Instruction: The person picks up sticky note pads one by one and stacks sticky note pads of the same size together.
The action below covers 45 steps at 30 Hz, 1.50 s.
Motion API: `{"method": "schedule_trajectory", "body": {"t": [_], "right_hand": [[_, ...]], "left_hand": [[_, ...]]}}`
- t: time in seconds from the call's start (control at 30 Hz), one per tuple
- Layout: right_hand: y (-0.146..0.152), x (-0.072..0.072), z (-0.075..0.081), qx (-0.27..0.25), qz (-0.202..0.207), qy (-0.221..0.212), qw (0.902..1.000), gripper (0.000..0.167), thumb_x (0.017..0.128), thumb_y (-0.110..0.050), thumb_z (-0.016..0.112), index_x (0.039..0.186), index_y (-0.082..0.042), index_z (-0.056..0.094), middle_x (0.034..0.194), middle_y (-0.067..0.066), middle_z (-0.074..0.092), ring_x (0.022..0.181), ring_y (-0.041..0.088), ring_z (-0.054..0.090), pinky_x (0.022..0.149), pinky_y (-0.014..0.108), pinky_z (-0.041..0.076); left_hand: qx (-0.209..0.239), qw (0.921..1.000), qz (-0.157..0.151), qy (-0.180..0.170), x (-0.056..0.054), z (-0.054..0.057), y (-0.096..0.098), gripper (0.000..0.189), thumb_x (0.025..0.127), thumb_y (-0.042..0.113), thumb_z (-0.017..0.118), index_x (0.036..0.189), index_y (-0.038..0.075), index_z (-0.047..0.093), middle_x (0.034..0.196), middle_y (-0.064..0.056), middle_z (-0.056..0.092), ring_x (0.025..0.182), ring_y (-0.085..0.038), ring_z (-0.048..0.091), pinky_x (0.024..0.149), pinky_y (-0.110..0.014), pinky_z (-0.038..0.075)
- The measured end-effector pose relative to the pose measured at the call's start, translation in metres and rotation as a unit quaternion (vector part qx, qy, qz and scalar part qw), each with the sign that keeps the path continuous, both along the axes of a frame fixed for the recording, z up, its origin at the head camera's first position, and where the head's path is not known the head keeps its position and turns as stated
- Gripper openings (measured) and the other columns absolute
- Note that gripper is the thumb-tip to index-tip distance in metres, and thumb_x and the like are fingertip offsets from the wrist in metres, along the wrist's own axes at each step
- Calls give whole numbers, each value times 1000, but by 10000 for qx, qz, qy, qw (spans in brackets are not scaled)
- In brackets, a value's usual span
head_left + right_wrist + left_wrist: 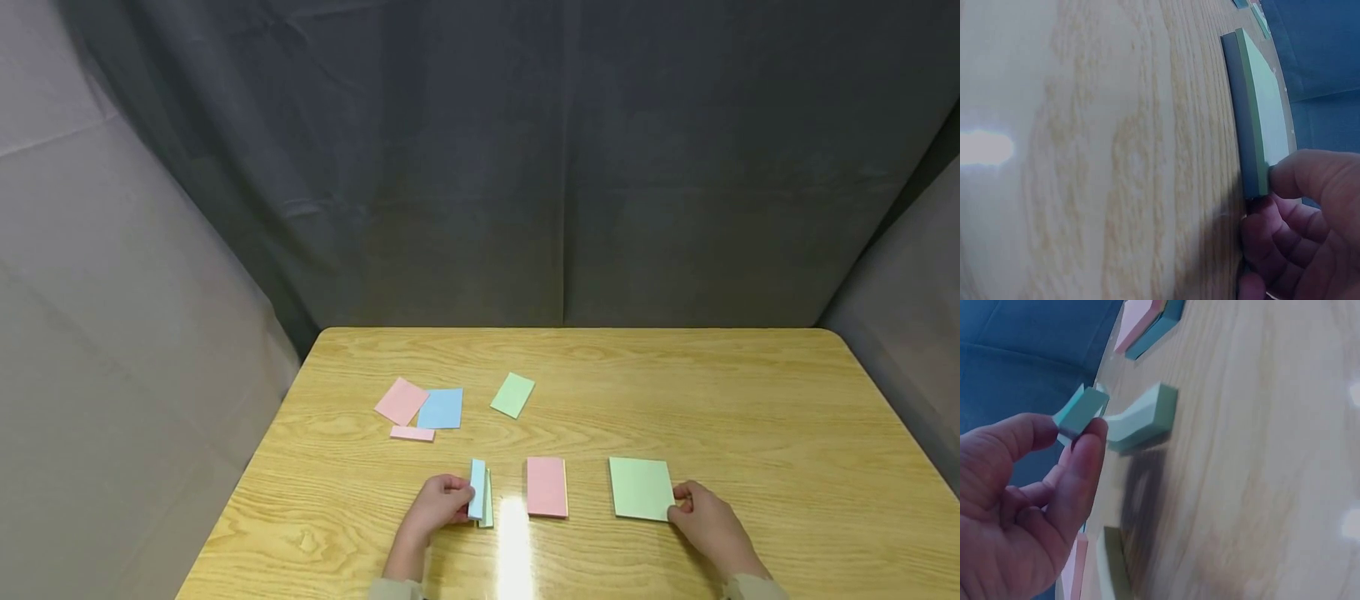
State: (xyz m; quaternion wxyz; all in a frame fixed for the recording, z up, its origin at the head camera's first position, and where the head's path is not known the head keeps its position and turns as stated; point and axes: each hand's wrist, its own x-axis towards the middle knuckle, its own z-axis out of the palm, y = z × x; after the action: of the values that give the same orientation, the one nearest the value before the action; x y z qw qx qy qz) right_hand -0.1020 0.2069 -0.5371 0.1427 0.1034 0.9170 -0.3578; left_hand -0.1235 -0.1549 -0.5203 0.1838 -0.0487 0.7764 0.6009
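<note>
My left hand (442,504) pinches a narrow light-blue sticky note pad (477,490) between thumb and fingers. In the left wrist view that narrow pad (1085,412) is raised above the table, tilted. Just right of it a narrow pale-green sticky note pad (487,500) lies on the wood, partly hidden from the head camera. My right hand (708,525) grips the near right corner of a large square green sticky note pad (641,489). Seen from the right wrist, this green pad (1266,106) lies on a bluish-grey layer (1241,119), its thumb side at the top edge.
Between the hands lies a pink rectangular pad (547,487) with a yellow edge showing beneath. Farther back are a pink square pad (402,401), a blue square pad (441,408), a narrow pink pad (412,433) and a green rectangular pad (513,395). Dark curtain (465,167) hangs behind the table.
</note>
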Motion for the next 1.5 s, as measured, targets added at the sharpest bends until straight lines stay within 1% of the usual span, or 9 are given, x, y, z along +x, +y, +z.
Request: {"method": "schedule_trajectory", "body": {"t": [0.23, 0.4, 0.6, 0.83, 1.0, 1.13, 1.37, 1.43, 1.5], "right_hand": [[0, 1, 0, -7, -3, 29, 10000, 36, 76, -10, 52, 105, 11, 49, 75, 6, 50, 68, 21, 46, 60, 34, 38], [0, 1, 0, -25, -9, 42, 10000, 36, 77, -10, 52, 105, 11, 49, 75, 6, 50, 68, 21, 46, 60, 34, 37], [-1, 1, 0, -25, -18, 45, 10000, 35, 77, -10, 52, 105, 11, 49, 76, 7, 49, 68, 21, 46, 60, 34, 37], [0, 1, 2, 5, 69, 120, 9999, 36, 76, -10, 52, 104, 11, 49, 77, 6, 52, 69, 21, 47, 61, 36, 39], [0, 1, 4, -28, 88, 70, 9999, 37, 77, -11, 52, 106, 11, 49, 78, 7, 53, 70, 21, 48, 63, 38, 40], [0, 0, 5, -49, 90, 6, 9999, 38, 77, -11, 51, 107, 12, 48, 78, 7, 53, 69, 21, 48, 63, 38, 40], [-1, -1, 6, -35, 110, 10, 9999, 36, 76, -9, 51, 104, 13, 48, 78, 9, 53, 70, 22, 48, 64, 39, 40], [-1, -2, 6, -5, 117, 7, 9999, 36, 75, -8, 51, 103, 13, 49, 78, 9, 54, 70, 23, 48, 65, 40, 41], [-2, -2, 6, 27, 125, 0, 9999, 35, 75, -8, 51, 103, 13, 49, 78, 9, 54, 70, 23, 48, 65, 41, 41]], "left_hand": [[-69, 9995, 282, -81, 3, -5, 12, 23, 83, 5, 54, 94, -15, 54, 77, -12, 57, 63, -12, 55, 58, -25, 51], [-138, 9990, 415, -96, 5, -8, 17, 21, 83, 4, 55, 92, -15, 54, 76, -11, 55, 61, -12, 54, 56, -24, 51], [-441, 9976, 521, -59, 5, -9, 19, 16, 82, 4, 55, 88, -11, 54, 71, -8, 53, 58, -11, 52, 53, -24, 50], [-905, 9949, 449, -58, 7, -1, 21, 11, 82, 6, 56, 84, -5, 53, 63, -5, 52, 51, -10, 51, 48, -24, 48], [-1049, 9938, 350, -82, 8, 3, 22, 10, 82, 6, 57, 83, -3, 53, 60, -5, 53, 49, -10, 50, 47, -25, 48], [-1114, 9932, 337, -88, 8, 3, 21, 9, 82, 6, 57, 81, -2, 54, 58, -5, 53, 48, -10, 50, 46, -25, 48], [-1223, 9920, 288, 144, 6, 3, 12, 10, 81, 7, 57, 83, -3, 55, 59, -7, 54, 47, -11, 50, 46, -26, 47], [-1418, 9891, 247, 316, 6, 4, 8, 12, 82, 8, 58, 84, -3, 55, 62, -7, 54, 50, -12, 50, 47, -26, 45], [-1720, 9835, 243, 509, 6, 6, 3, 13, 82, 9, 59, 86, -3, 55, 66, -5, 54, 55, -13, 50, 49, -27, 44]]}}
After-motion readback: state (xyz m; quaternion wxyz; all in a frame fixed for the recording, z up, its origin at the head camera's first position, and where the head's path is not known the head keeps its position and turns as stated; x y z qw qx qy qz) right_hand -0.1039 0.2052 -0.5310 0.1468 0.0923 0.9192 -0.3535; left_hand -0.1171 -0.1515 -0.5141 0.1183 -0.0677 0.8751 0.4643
